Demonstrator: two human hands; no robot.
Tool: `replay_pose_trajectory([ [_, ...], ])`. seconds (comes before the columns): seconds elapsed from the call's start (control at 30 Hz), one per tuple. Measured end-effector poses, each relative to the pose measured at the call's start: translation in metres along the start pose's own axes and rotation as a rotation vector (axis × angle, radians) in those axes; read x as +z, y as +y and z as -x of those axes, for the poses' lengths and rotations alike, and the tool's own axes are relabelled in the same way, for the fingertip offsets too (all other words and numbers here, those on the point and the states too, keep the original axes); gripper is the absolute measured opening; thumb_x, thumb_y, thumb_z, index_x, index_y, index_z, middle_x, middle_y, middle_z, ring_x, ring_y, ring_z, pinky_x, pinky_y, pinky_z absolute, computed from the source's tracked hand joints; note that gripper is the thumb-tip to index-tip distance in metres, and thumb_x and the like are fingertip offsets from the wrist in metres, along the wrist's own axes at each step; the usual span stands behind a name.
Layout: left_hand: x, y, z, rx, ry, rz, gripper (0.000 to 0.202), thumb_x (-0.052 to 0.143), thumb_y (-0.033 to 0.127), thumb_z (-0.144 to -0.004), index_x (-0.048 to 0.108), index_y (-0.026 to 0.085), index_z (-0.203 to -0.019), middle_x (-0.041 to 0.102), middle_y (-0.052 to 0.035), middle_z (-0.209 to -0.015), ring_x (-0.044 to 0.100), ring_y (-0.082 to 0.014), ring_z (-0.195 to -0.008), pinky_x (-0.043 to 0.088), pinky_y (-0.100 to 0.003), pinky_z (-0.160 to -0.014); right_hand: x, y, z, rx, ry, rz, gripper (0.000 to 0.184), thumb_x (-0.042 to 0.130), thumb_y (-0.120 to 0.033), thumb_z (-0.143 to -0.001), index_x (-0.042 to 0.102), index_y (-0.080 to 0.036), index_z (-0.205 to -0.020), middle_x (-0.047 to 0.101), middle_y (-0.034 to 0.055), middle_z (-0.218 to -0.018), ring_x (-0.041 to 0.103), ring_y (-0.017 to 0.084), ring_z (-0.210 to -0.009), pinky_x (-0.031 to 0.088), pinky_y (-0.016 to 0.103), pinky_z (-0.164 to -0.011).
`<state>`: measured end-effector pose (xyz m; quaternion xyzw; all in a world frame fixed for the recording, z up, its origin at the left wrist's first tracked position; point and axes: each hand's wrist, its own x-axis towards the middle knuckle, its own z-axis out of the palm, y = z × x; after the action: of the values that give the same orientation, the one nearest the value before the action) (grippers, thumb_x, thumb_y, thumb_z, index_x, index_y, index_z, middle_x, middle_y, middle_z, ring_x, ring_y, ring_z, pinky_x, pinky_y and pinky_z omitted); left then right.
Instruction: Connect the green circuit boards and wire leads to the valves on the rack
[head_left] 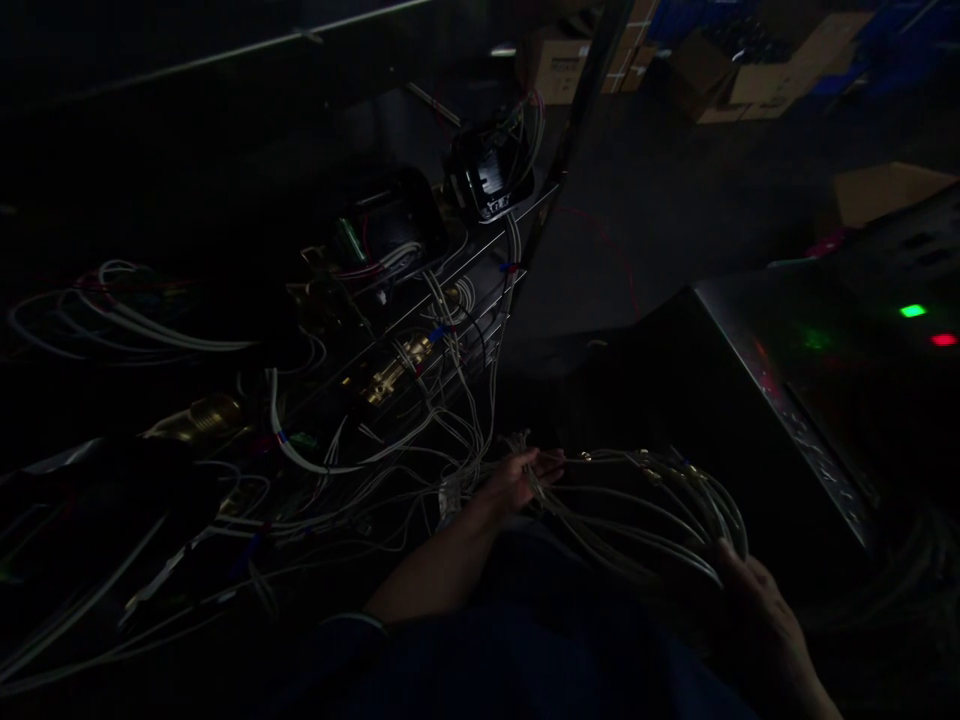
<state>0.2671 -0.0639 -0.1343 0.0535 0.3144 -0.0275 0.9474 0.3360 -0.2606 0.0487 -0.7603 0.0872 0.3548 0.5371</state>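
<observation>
In the dim head view, a bundle of thin pale wires [630, 525] stretches in a loop between my two hands. My left hand [521, 478] is closed around the bundle near the centre, with short wire ends poking out above the fingers. At the lower right, my right hand [761, 590] grips the bent part of the same bundle; its fingertips are partly in shadow. Small shiny metal tips [654, 472] show on some wire ends above the loop. More pale wires run from my left hand toward a brass fitting [397, 370].
Black housings [491, 170] with wires stand along a metal frame on the left. To the right is a dark metal cabinet [739, 345] near a green light [913, 311] and a red light [943, 340]. Cardboard boxes [765, 90] sit on the floor at the back.
</observation>
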Motion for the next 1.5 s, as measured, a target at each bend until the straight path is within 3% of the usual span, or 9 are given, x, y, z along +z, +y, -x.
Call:
replay_pose_trajectory([
  [0.2,0.036,0.045,0.023,0.186,0.149,0.151,0.021,0.045,0.015,-0.09,0.057,0.014,-0.072,0.064,-0.0019,-0.066,0.066,-0.0129,-0.068,0.053,-0.031,-0.078,0.014,0.011,-0.008,0.101,0.09,-0.105,0.045,0.081,-0.053,-0.048,0.054,-0.017,-0.052,0.045,-0.0023,-0.043,0.038,0.008,-0.04,0.03,0.021,-0.037],
  [0.33,0.066,0.061,0.038,0.211,-0.067,0.144,0.025,0.038,0.015,-0.093,0.053,0.015,-0.074,0.043,0.0069,-0.049,0.048,-0.0053,-0.042,0.052,-0.021,-0.059,0.013,0.028,-0.018,0.107,0.174,-0.1,0.038,0.084,-0.043,-0.048,0.061,-0.016,-0.061,0.056,-0.0006,-0.053,0.049,0.011,-0.048,0.038,0.022,-0.044],
  [0.43,0.088,0.07,0.049,0.208,-0.188,0.078,0.019,0.039,0.016,-0.092,0.053,0.014,-0.078,0.038,0.0084,-0.049,0.035,-0.003,-0.034,0.041,-0.014,-0.042,0.013,0.037,-0.022,0.101,0.187,-0.152,0.039,0.085,-0.042,-0.048,0.065,-0.015,-0.068,0.06,0.001,-0.057,0.055,0.014,-0.055,0.044,0.024,-0.051],
  [0.53,0.106,0.078,0.059,0.262,-0.225,-0.076,0.008,0.054,0.02,-0.086,0.052,0.015,-0.08,0.038,0.0094,-0.049,0.032,-0.0018,-0.033,0.032,-0.012,-0.035,0.015,0.044,-0.025,0.055,0.2,-0.251,0.046,0.086,-0.042,-0.043,0.066,-0.016,-0.074,0.06,0.0009,-0.059,0.055,0.014,-0.055,0.046,0.025,-0.052],
  [0.63,0.117,0.083,0.066,0.323,-0.187,-0.29,0.019,0.066,0.028,-0.078,0.051,0.016,-0.08,0.04,0.0098,-0.049,0.031,-0.0012,-0.032,0.027,-0.012,-0.032,0.018,0.047,-0.027,0.017,0.25,-0.291,0.046,0.087,-0.038,-0.044,0.063,-0.016,-0.076,0.05,-0.0045,-0.051,0.044,0.008,-0.045,0.036,0.02,-0.043],
  [0.8,0.125,0.091,0.075,0.396,-0.152,-0.541,0.03,0.067,0.039,-0.076,0.05,0.018,-0.087,0.046,0.0108,-0.048,0.034,-0.0025,-0.029,0.033,-0.014,-0.033,0.026,0.044,-0.033,0.009,0.291,-0.36,0.045,0.086,-0.041,-0.05,0.063,-0.015,-0.079,0.036,-0.009,-0.045,0.03,0.004,-0.039,0.024,0.017,-0.036],
  [0.97,0.124,0.097,0.086,0.319,-0.246,-0.704,0.028,0.059,0.041,-0.082,0.048,0.017,-0.09,0.058,0.0059,-0.05,0.04,-0.0053,-0.026,0.035,-0.016,-0.03,0.03,0.039,-0.039,0.009,0.153,-0.531,0.043,0.086,-0.042,-0.047,0.061,-0.015,-0.069,0.049,-0.0044,-0.053,0.042,0.006,-0.047,0.038,0.02,-0.044],
  [1.2,0.118,0.081,0.098,0.111,-0.331,-0.646,0.024,0.056,0.037,-0.085,0.049,0.015,-0.091,0.056,0.0063,-0.049,0.027,-0.0013,-0.023,0.025,-0.012,-0.026,0.038,0.037,-0.048,0.11,0.247,-0.543,0.044,0.085,-0.038,-0.051,0.046,-0.018,-0.057,0.034,-0.0102,-0.042,0.028,0.003,-0.038,0.03,0.02,-0.038],
  [1.5,0.112,0.081,0.117,0.131,-0.422,-0.593,0.019,0.055,0.035,-0.087,0.05,0.017,-0.09,0.053,0.0071,-0.048,0.024,-0.0007,-0.026,0.025,-0.012,-0.029,0.037,0.047,-0.057,0.214,-0.013,-0.673,0.04,0.08,-0.043,-0.059,0.05,-0.018,-0.067,0.03,-0.012,-0.041,0.022,0.001,-0.035,0.027,0.016,-0.036],
])
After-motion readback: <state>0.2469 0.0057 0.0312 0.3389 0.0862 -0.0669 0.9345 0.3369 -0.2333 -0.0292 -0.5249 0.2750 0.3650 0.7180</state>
